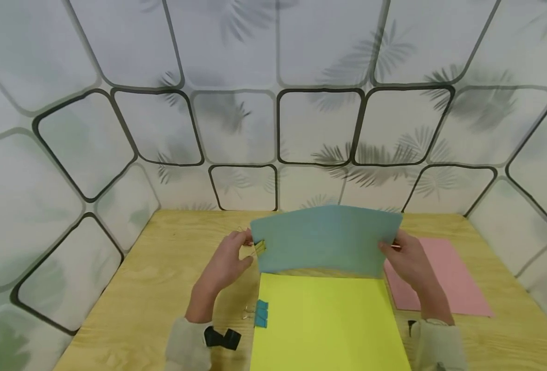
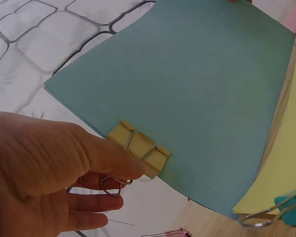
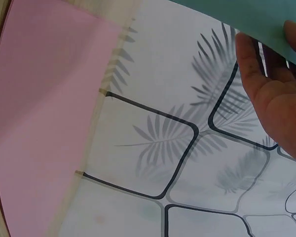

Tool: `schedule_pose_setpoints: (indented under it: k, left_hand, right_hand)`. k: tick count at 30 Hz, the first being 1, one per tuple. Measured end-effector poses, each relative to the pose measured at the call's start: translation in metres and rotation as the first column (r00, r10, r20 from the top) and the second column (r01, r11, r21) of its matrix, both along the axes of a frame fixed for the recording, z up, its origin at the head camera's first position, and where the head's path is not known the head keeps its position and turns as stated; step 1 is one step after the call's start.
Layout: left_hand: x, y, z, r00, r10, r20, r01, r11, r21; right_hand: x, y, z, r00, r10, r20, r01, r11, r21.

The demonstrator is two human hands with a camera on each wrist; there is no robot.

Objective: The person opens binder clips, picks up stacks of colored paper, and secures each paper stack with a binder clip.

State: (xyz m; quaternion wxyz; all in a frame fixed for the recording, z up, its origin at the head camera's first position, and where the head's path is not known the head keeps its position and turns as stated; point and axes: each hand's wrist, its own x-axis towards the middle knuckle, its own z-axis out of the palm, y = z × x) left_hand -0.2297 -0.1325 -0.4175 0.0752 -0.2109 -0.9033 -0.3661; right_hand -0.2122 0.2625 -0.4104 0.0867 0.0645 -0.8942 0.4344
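Head view: left grip (image 1: pixel 226 260) pinches the yellow binder clip (image 1: pixel 260 247) at the left edge of the blue paper (image 1: pixel 324 240); right grip (image 1: pixel 411 264) pinches its right edge.

The blue-green sheets (image 1: pixel 324 239) looked like smooth matt paper, as did the yellow sheets (image 1: pixel 324 319) near and the pink sheet (image 1: pixel 454 278) right; the yellow clip (image 2: pixel 138 146) and teal clip (image 1: pixel 261 314) showed shiny metal wire; the table (image 1: pixel 129 288) looked like smooth, pale-grained wood
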Motion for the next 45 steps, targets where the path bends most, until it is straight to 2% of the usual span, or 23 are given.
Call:
schedule_pose_setpoints:
  k: [3, 8, 14, 19, 25, 29, 37, 45]
  left_hand:
    - [0.002, 0.000, -0.002, 0.999, -0.023, -0.022, 0.022, 0.999, -0.024]
    - [0.001, -0.002, 0.006, 0.998, -0.045, -0.054, 0.042, 0.997, -0.057]
    - [-0.006, -0.004, 0.007, 0.998, -0.062, -0.007, 0.062, 0.995, -0.073]
    - [-0.014, -0.002, 0.003, 0.997, -0.080, -0.008, 0.079, 0.994, -0.071]
    - [-0.017, 0.001, -0.002, 0.998, -0.063, -0.001, 0.062, 0.995, -0.081]
    - [-0.018, 0.003, -0.004, 0.999, -0.047, -0.005, 0.047, 0.995, -0.092]
    - [-0.026, 0.007, -0.011, 0.997, -0.021, -0.073, 0.011, 0.990, -0.138]
    - [-0.033, 0.012, -0.018, 0.995, -0.004, -0.103, -0.015, 0.983, -0.183]
  right_hand:
    - [0.000, 0.005, -0.001, 1.000, 0.027, -0.009, -0.027, 0.998, 0.060]
    - [-0.003, 0.006, 0.003, 0.999, 0.045, 0.009, -0.046, 0.995, 0.085]
    - [-0.006, 0.006, 0.002, 1.000, -0.005, -0.005, 0.006, 0.992, 0.123]
    - [-0.006, 0.004, 0.001, 0.998, -0.055, -0.009, 0.056, 0.989, 0.134]
    - [-0.007, 0.004, -0.002, 0.996, -0.093, -0.011, 0.093, 0.986, 0.138]
    - [-0.008, 0.003, -0.003, 0.996, -0.088, -0.011, 0.088, 0.987, 0.137]
    - [-0.010, 0.009, -0.006, 0.996, -0.089, -0.031, 0.093, 0.983, 0.156]
    - [-0.016, 0.010, -0.017, 0.995, -0.092, -0.037, 0.098, 0.977, 0.190]
